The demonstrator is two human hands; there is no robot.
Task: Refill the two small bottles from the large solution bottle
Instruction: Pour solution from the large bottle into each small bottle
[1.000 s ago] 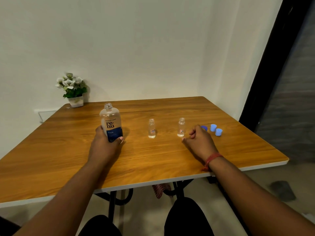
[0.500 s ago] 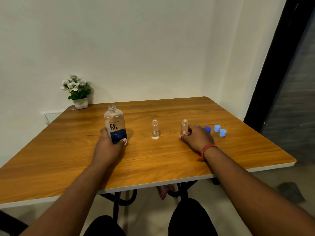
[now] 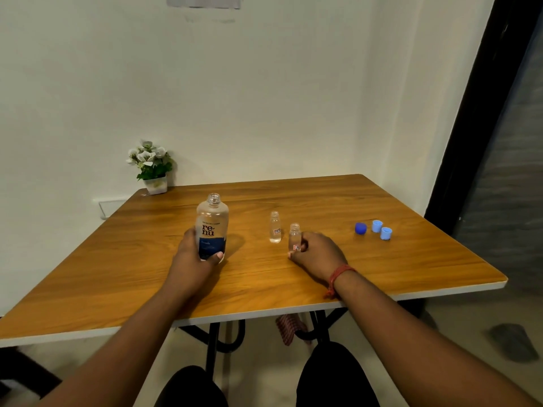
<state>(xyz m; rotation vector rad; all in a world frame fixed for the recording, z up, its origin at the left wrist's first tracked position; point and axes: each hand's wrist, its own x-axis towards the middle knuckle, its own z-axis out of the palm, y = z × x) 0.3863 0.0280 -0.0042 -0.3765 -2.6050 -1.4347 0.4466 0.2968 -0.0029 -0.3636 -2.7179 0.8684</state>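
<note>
The large clear solution bottle (image 3: 212, 224) with a blue label stands uncapped and upright on the wooden table (image 3: 411, 259). My left hand (image 3: 194, 257) is wrapped around its lower part. Two small clear bottles are uncapped too. One small bottle (image 3: 275, 227) stands free in the middle. The other small bottle (image 3: 294, 236) sits just in front and to the right of it, gripped low down by my right hand (image 3: 318, 254).
Three caps lie at the right of the table: a dark blue cap (image 3: 360, 228) and two light blue caps (image 3: 377, 225) (image 3: 386, 233). A small potted flower (image 3: 151, 167) stands at the back left corner by the wall.
My right hand reached the right small bottle, gripped it, and slid it left and nearer, away from the caps and next to the other small bottle. My left hand stays on the large bottle.
</note>
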